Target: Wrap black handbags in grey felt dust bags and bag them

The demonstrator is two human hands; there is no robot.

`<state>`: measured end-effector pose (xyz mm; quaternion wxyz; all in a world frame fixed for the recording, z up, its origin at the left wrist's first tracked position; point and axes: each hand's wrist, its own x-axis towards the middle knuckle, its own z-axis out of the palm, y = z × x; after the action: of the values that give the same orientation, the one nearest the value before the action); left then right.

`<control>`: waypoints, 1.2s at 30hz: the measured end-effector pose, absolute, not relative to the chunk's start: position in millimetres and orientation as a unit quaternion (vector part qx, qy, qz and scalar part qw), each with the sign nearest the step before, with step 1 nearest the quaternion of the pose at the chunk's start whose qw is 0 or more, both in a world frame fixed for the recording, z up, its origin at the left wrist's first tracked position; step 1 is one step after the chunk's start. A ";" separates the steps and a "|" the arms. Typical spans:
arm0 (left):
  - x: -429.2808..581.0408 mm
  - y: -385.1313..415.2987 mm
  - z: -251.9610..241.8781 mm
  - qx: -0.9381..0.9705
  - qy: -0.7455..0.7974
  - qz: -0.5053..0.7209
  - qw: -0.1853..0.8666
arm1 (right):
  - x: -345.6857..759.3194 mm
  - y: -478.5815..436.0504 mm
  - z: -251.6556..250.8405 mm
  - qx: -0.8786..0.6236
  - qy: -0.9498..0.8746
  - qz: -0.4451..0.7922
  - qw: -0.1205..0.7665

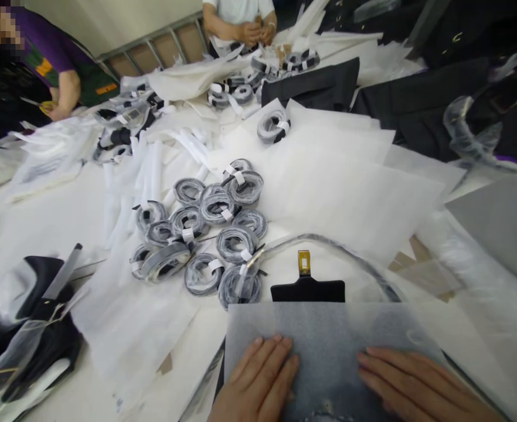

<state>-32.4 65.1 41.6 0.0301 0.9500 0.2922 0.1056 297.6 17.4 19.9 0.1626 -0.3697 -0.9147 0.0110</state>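
A sheet of translucent white tissue paper covers a dark, flat item at the bottom of the head view. My left hand lies flat on the sheet's left part, fingers stretched out. On the right part rests my right hand, also flat with its fingers extended. Beyond the sheet's far edge sticks out a black flap with a gold metal clasp at its tip. Most of the dark item is hidden under paper and hands. A wrapped strap curves behind the flap.
Several coiled, wrapped straps are heaped left of the flap. Stacked tissue sheets spread behind it. Black bags in plastic lie at left; black pieces lie at the back. Two people work across the table, one in a white shirt.
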 end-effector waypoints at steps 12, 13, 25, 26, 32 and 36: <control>-21.9 88.5 64.5 0.914 0.385 0.120 0.045 | 288.3 56.1 33.8 -0.394 -0.906 0.025 0.151; -21.9 89.7 67.5 0.912 0.385 0.128 0.061 | 289.2 57.3 36.9 -0.396 -0.904 0.034 0.155; -18.3 92.4 78.5 0.916 0.342 0.172 0.120 | 285.1 62.1 50.8 -0.432 -0.869 0.148 0.192; -17.2 93.1 75.1 0.914 0.351 0.159 0.126 | 281.2 66.4 49.3 -0.445 -0.861 0.160 0.188; -11.1 98.7 56.2 0.903 0.397 0.079 0.145 | 265.4 87.7 37.5 -0.463 -0.861 0.146 0.149; -4.9 101.9 53.4 0.899 0.413 0.032 0.145 | 266.8 83.8 27.7 -0.450 -0.878 0.124 0.109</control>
<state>-4.9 101.9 53.4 0.1449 0.8987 0.4127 0.0317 266.8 83.8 27.7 0.1088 -0.4499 -0.8777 0.1242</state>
